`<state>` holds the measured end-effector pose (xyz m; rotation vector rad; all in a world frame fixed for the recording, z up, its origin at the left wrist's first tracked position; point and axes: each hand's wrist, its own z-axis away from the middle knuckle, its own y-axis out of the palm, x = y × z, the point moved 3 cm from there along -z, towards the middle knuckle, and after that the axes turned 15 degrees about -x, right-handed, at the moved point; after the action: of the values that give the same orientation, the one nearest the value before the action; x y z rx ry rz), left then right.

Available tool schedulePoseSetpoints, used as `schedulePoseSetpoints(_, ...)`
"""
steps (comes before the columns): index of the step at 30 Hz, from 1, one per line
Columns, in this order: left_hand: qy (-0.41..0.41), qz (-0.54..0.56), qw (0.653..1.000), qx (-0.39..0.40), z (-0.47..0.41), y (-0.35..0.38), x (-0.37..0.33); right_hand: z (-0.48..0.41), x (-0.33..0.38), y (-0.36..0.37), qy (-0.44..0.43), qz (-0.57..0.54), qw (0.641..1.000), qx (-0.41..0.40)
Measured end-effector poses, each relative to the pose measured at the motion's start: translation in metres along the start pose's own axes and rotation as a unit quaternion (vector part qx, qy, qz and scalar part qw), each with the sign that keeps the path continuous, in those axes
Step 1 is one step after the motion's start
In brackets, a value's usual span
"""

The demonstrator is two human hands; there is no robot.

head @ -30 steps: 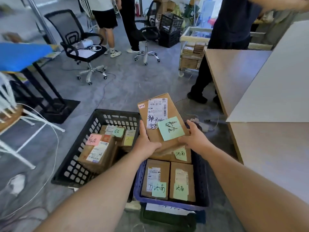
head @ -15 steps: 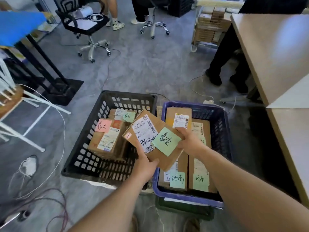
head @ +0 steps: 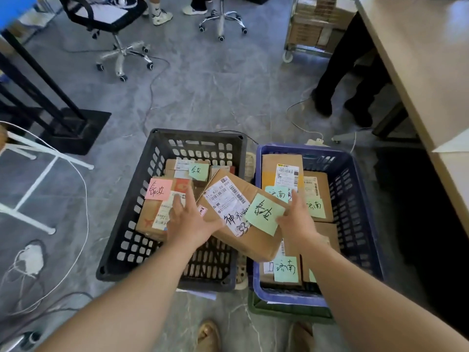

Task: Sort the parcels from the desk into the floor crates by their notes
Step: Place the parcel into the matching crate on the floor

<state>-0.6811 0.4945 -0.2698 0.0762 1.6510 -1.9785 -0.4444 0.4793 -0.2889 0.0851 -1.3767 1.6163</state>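
Our right hand (head: 295,219) pinches the right edge of a brown cardboard parcel (head: 256,246), thumb beside its green note (head: 265,214). Our left hand (head: 187,219) is splayed open, touching the left edge. We hold the parcel tilted, straddling the black crate (head: 198,134) and the blue crate (head: 365,224). White barcode label (head: 225,201) with handwritten 神; the note reads 泰安.

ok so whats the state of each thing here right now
parcel with green note: tilted, held across both crates' rims
left hand: fingers straight, against parcel's left edge
right hand: pinches parcel's right edge
black crate: partly filled with parcels
blue crate: partly filled with parcels
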Motion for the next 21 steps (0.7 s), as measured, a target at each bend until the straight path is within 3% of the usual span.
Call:
schedulePoseSetpoints(2, 0.037, 0.033, 0.997, 0.053, -0.008, 0.005, -0.003, 0.011, -0.003, 0.002, 0.031, 0.011, 0.999, -0.011)
schedulePoseSetpoints(5, 0.064, 0.050, 0.994, 0.072, -0.004, 0.010, -0.004, 0.032, -0.006, 0.008, 0.050, 0.025, 0.998, -0.014)
schedulePoseSetpoints(11, 0.041, 0.108, 0.987, 0.113, 0.004, -0.002, 0.027, 0.061, 0.006, 0.027, -0.001, 0.008, 1.000, 0.008)
schedulePoseSetpoints(21, 0.041, 0.160, 0.985, 0.039, -0.062, -0.048, 0.022, 0.010, 0.086, 0.033, -0.105, -0.022, 0.994, 0.021)
